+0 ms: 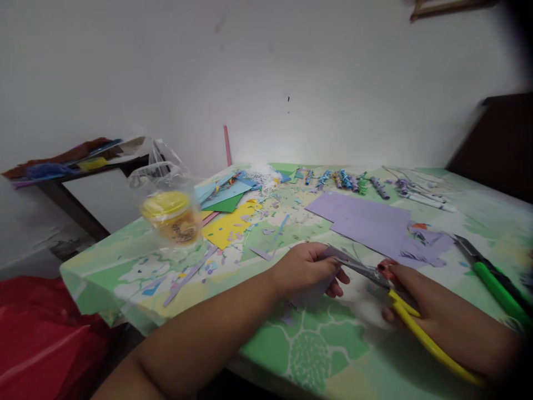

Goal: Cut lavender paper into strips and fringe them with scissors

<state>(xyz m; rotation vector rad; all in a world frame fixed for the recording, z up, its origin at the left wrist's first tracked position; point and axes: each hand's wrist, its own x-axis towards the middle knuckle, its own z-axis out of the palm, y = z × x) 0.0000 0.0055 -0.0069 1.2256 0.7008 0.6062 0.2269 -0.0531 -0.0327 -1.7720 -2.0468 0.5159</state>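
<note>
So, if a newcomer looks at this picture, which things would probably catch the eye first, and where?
Probably first, the metal scissors with long yellow handles, held by the right hand in the foreground, with blades beside the left hand. Next, perhaps, the round jar with a bright yellow lid inside a clear plastic bag at the left, and the glossy red material in the lower left corner.

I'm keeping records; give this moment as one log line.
left hand: holding purple paper; right hand: holding yellow-handled scissors; blades: at left hand; purple sheets: on table
</note>
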